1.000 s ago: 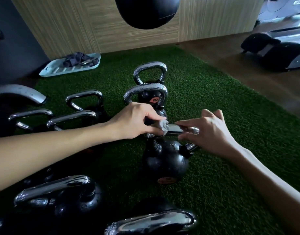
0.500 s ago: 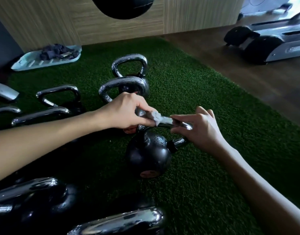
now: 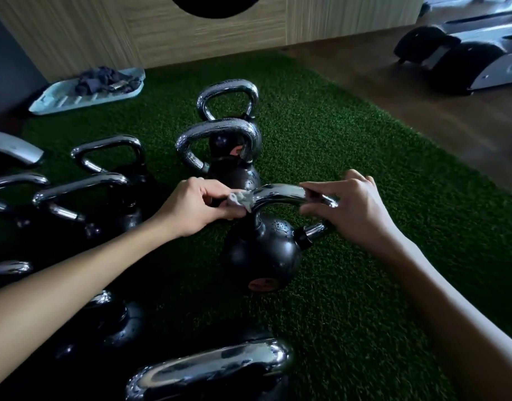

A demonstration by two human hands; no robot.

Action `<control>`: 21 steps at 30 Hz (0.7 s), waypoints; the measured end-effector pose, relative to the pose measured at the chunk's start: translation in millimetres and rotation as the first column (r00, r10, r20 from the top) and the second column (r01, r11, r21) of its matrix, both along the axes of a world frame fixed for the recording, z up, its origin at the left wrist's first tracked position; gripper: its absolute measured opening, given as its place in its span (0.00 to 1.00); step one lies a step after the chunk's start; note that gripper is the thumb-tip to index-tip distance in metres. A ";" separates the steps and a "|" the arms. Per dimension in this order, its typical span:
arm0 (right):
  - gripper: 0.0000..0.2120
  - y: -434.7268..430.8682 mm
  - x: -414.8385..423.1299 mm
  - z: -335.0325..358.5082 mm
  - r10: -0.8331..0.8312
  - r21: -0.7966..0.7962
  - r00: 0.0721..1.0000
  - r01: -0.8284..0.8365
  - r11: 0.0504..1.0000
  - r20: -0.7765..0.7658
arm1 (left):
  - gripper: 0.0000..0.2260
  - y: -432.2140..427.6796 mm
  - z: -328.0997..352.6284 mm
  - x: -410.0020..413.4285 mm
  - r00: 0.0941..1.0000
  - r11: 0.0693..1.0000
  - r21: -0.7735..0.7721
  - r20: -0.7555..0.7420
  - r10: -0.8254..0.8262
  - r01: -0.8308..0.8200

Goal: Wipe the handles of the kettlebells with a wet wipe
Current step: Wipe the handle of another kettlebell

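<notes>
A black kettlebell (image 3: 263, 253) with a chrome handle (image 3: 280, 193) stands on the green turf at the middle. My left hand (image 3: 196, 208) pinches a crumpled white wet wipe (image 3: 240, 201) against the left end of that handle. My right hand (image 3: 356, 211) grips the handle's right end, thumb and fingers around the bar. Several more black kettlebells with chrome handles stand around: two behind (image 3: 228, 157), others at the left (image 3: 83, 192) and one at the bottom edge (image 3: 214, 369).
A pale blue tray (image 3: 57, 101) with dark cloth lies at the back left by a wooden wall (image 3: 133, 33). Brown floor (image 3: 422, 111) borders the turf (image 3: 350, 285) on the right, with dark gym machines (image 3: 457, 62) at the top right. A black ball hangs at the top.
My left hand has slid the wipe leftward along the handle toward its left bend. My right hand keeps its hold on the right end. The camera has shifted a little.
</notes>
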State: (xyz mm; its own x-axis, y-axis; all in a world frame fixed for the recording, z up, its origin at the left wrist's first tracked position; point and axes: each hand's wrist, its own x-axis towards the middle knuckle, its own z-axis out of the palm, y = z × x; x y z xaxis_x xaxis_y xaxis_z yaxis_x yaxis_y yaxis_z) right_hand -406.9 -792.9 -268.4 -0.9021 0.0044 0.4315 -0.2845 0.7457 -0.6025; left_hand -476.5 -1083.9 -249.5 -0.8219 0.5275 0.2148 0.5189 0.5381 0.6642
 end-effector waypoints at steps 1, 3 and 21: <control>0.22 0.4 0.4 1.3 0.005 -0.013 1.000 -0.005 1.000 0.003 | 0.16 4.1 -2.5 4.3 0.999 0.999 0.038 -0.023 0.026 -0.025; 0.23 1.1 0.5 2.9 0.003 -0.011 1.000 -0.003 1.000 0.004 | 0.16 14.0 -5.1 10.1 0.994 0.995 0.083 -0.092 0.063 -0.055; 0.23 -15.4 -8.2 7.7 0.055 0.076 0.998 -0.056 0.996 0.016 | 0.06 -10.0 -50.6 42.0 0.957 0.925 0.247 0.083 0.278 -0.290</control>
